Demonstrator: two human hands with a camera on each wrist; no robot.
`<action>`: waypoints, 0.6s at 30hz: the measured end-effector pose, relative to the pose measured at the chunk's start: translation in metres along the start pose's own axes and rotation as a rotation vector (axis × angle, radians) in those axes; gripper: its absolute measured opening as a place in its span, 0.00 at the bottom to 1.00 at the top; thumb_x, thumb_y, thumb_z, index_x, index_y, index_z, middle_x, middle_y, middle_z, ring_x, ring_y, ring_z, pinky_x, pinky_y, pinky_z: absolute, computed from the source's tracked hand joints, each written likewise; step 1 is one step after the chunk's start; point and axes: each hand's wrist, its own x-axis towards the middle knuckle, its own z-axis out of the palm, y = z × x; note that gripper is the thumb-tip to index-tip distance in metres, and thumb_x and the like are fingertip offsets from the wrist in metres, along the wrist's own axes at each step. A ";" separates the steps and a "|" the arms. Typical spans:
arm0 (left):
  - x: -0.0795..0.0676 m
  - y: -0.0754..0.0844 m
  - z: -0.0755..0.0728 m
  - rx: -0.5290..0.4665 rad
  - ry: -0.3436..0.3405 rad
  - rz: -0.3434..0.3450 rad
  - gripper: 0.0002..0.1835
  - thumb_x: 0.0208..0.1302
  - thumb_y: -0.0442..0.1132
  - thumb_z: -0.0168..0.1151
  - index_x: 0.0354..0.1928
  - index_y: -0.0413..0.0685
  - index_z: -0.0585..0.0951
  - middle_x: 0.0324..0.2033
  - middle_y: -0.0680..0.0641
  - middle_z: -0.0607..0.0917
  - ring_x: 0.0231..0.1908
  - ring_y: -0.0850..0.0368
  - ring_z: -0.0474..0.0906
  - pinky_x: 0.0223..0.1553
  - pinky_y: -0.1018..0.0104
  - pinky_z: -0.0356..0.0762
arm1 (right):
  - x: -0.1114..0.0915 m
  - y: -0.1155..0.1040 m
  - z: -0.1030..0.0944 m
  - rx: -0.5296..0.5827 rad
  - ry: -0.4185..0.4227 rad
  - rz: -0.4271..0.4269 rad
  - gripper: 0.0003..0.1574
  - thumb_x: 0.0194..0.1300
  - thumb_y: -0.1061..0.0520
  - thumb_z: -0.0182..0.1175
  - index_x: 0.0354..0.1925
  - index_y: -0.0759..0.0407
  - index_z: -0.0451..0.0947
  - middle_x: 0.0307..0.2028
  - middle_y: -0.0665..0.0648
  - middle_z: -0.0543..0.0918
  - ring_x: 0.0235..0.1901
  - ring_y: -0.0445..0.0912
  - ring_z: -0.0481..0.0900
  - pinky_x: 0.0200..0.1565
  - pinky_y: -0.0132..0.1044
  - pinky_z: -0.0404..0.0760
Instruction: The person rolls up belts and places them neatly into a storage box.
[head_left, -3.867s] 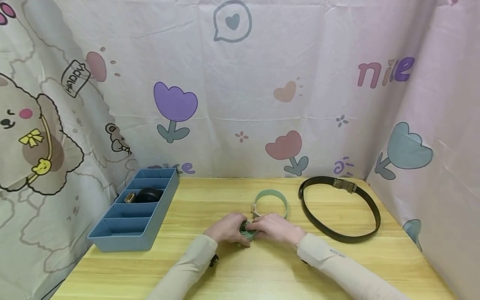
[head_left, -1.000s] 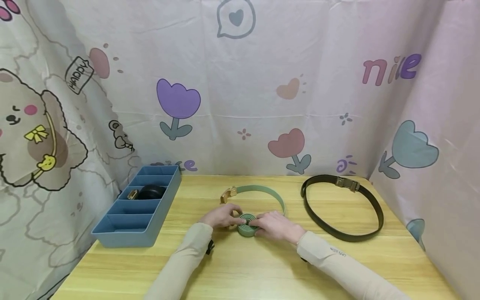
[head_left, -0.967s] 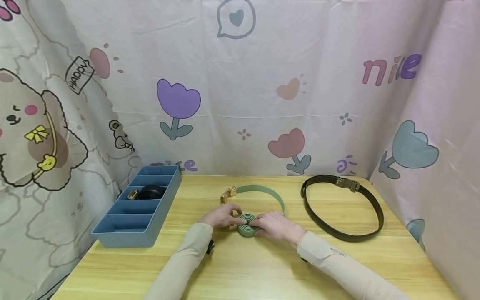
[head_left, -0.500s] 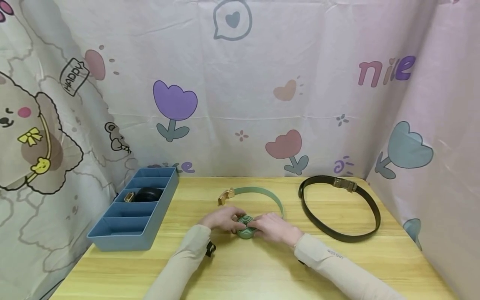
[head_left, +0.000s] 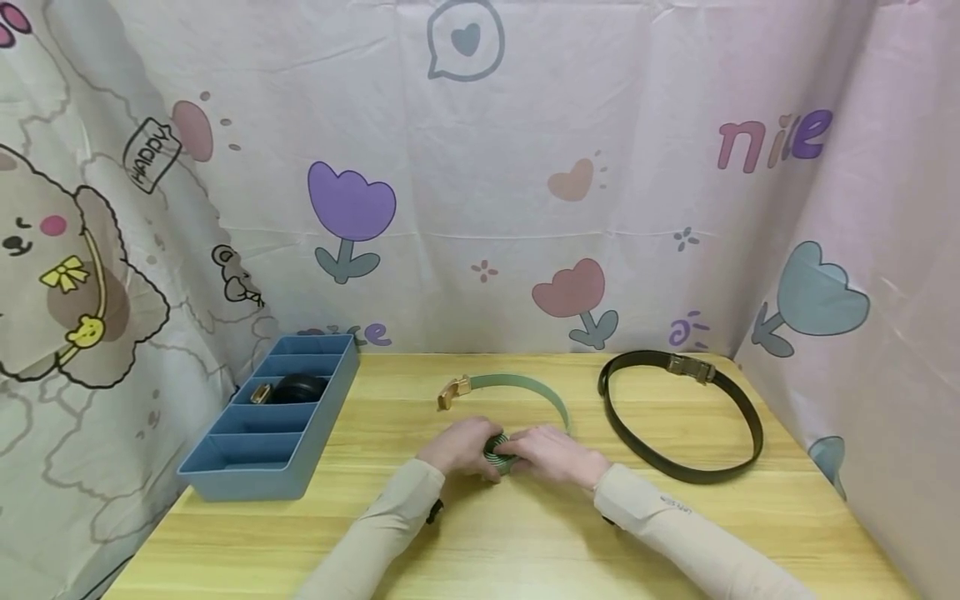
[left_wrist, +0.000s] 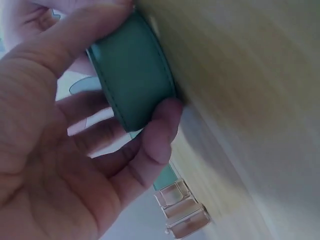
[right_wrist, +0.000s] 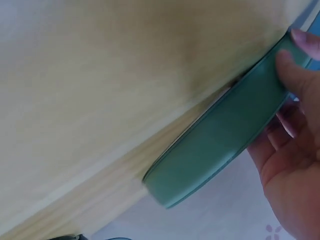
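One green belt (left_wrist: 132,75), partly rolled, between the left hand (head_left: 459,450) and the right hand (head_left: 557,457)

Largest is the pale printed cloth (head_left: 465,200), hanging beyond the fingers and to either side of them. Under the fingers spreads one wooden worktop (head_left: 525,542). Two light sleeves (head_left: 382,521) reach in to the wrists, on the near side of the fingers.

One blue tray (head_left: 240,486), with five compartments, sits well to the left of the left fingers. One black belt (head_left: 705,477) lies in a wide loop, well to the right of the right fingers. There is one green belt: its roll is right in the fingers, and the rest of the strap curves round on their far side, standing on edge on the worktop.

Two hands are at work. The left fingers curl round the roll and pinch it, thumb on one side, fingertips on the other. The right fingers pinch the strap beside the roll, one fingertip reaching to its spiral.

Well left of the left fingers, one rolled black strap (head_left: 298,388) lies in the tray's middle compartment. Three buckles show: a dark metal buckle (head_left: 690,369) on the black belt, far right of the fingers; a rose-gold buckle (left_wrist: 182,207) on the green belt, just beyond the left fingers; and, smallest, a gold buckle (head_left: 261,393) beside the rolled black strap
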 end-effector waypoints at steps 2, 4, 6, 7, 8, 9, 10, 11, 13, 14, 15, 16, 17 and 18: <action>0.001 -0.002 -0.001 -0.028 -0.025 0.033 0.22 0.41 0.44 0.80 0.40 0.57 0.81 0.34 0.60 0.80 0.34 0.65 0.72 0.39 0.70 0.72 | -0.001 0.001 -0.001 0.014 -0.020 0.010 0.22 0.62 0.51 0.66 0.55 0.50 0.79 0.42 0.48 0.85 0.36 0.37 0.80 0.40 0.32 0.79; 0.002 -0.005 -0.002 -0.056 -0.051 0.072 0.26 0.40 0.40 0.80 0.46 0.58 0.82 0.37 0.61 0.82 0.37 0.67 0.74 0.43 0.70 0.72 | -0.002 0.002 -0.001 0.019 -0.036 0.022 0.24 0.63 0.48 0.65 0.57 0.49 0.79 0.47 0.49 0.84 0.42 0.40 0.82 0.44 0.35 0.80; 0.002 -0.008 -0.002 -0.077 -0.072 0.101 0.29 0.40 0.38 0.79 0.50 0.60 0.82 0.39 0.62 0.83 0.38 0.67 0.74 0.45 0.71 0.73 | -0.002 0.003 -0.001 0.029 -0.046 0.025 0.25 0.64 0.45 0.64 0.57 0.49 0.79 0.51 0.50 0.83 0.46 0.41 0.82 0.48 0.36 0.80; 0.002 -0.008 -0.002 -0.081 -0.078 0.109 0.30 0.40 0.37 0.79 0.50 0.60 0.82 0.40 0.63 0.83 0.38 0.68 0.74 0.45 0.71 0.72 | -0.001 0.003 -0.001 0.033 -0.048 0.021 0.24 0.64 0.44 0.63 0.56 0.49 0.80 0.50 0.50 0.83 0.46 0.41 0.82 0.48 0.35 0.80; 0.002 -0.008 -0.002 -0.078 -0.077 0.112 0.29 0.41 0.39 0.80 0.49 0.60 0.82 0.39 0.62 0.82 0.38 0.68 0.74 0.45 0.71 0.72 | -0.001 0.003 -0.001 0.036 -0.048 0.014 0.23 0.64 0.44 0.63 0.55 0.49 0.80 0.49 0.50 0.84 0.45 0.40 0.82 0.48 0.35 0.80; 0.002 -0.007 -0.001 -0.067 -0.069 0.102 0.27 0.42 0.41 0.80 0.48 0.60 0.82 0.38 0.62 0.81 0.37 0.67 0.73 0.43 0.72 0.72 | 0.000 0.003 -0.001 0.039 -0.049 0.011 0.21 0.65 0.44 0.63 0.53 0.49 0.81 0.47 0.49 0.84 0.44 0.39 0.82 0.48 0.34 0.80; 0.002 -0.005 -0.001 -0.051 -0.057 0.090 0.24 0.42 0.45 0.80 0.45 0.59 0.81 0.36 0.61 0.81 0.35 0.67 0.73 0.41 0.72 0.72 | 0.001 0.002 -0.001 0.041 -0.048 0.003 0.20 0.65 0.44 0.62 0.52 0.49 0.81 0.45 0.48 0.85 0.42 0.37 0.82 0.47 0.32 0.79; 0.001 -0.003 -0.001 -0.035 -0.039 0.076 0.23 0.42 0.49 0.80 0.42 0.58 0.80 0.34 0.60 0.80 0.34 0.66 0.72 0.38 0.71 0.71 | 0.001 0.002 -0.001 0.044 -0.043 -0.005 0.18 0.65 0.45 0.62 0.50 0.48 0.82 0.43 0.47 0.85 0.41 0.36 0.81 0.46 0.31 0.79; 0.000 0.002 0.000 -0.006 0.000 0.027 0.24 0.40 0.56 0.80 0.36 0.56 0.79 0.30 0.59 0.78 0.31 0.65 0.70 0.34 0.70 0.70 | 0.003 0.001 -0.002 0.048 -0.040 -0.020 0.14 0.66 0.46 0.62 0.48 0.48 0.82 0.41 0.46 0.86 0.39 0.34 0.81 0.45 0.28 0.79; 0.000 0.005 0.001 0.012 0.019 0.007 0.26 0.39 0.59 0.80 0.34 0.55 0.78 0.29 0.58 0.77 0.30 0.64 0.69 0.32 0.70 0.69 | 0.003 0.001 -0.002 0.051 -0.040 -0.026 0.13 0.66 0.48 0.62 0.47 0.48 0.82 0.40 0.45 0.87 0.38 0.33 0.81 0.44 0.27 0.79; 0.000 0.007 0.002 0.021 0.030 -0.016 0.26 0.38 0.60 0.80 0.32 0.55 0.77 0.28 0.58 0.76 0.29 0.64 0.69 0.31 0.69 0.69 | 0.003 0.001 -0.002 0.052 -0.041 -0.031 0.11 0.66 0.48 0.62 0.46 0.48 0.82 0.40 0.45 0.87 0.37 0.33 0.81 0.44 0.26 0.78; -0.001 0.009 0.002 0.026 0.038 -0.027 0.25 0.38 0.60 0.80 0.31 0.55 0.77 0.27 0.57 0.76 0.29 0.63 0.69 0.31 0.69 0.69 | 0.003 0.001 -0.002 0.056 -0.042 -0.039 0.10 0.67 0.49 0.62 0.46 0.48 0.82 0.40 0.45 0.87 0.37 0.33 0.81 0.44 0.26 0.78; 0.000 0.009 0.003 0.029 0.042 -0.032 0.25 0.38 0.59 0.80 0.30 0.55 0.77 0.27 0.58 0.76 0.29 0.63 0.69 0.31 0.69 0.69 | 0.003 0.001 -0.002 0.062 -0.043 -0.045 0.10 0.67 0.50 0.62 0.46 0.48 0.82 0.40 0.45 0.87 0.37 0.33 0.81 0.44 0.26 0.78; 0.000 0.010 0.004 0.029 0.040 -0.033 0.23 0.39 0.57 0.80 0.31 0.56 0.78 0.28 0.58 0.76 0.29 0.64 0.69 0.32 0.69 0.70 | 0.002 0.001 -0.002 0.071 -0.047 -0.050 0.11 0.66 0.51 0.62 0.47 0.49 0.82 0.41 0.45 0.87 0.38 0.34 0.81 0.45 0.26 0.78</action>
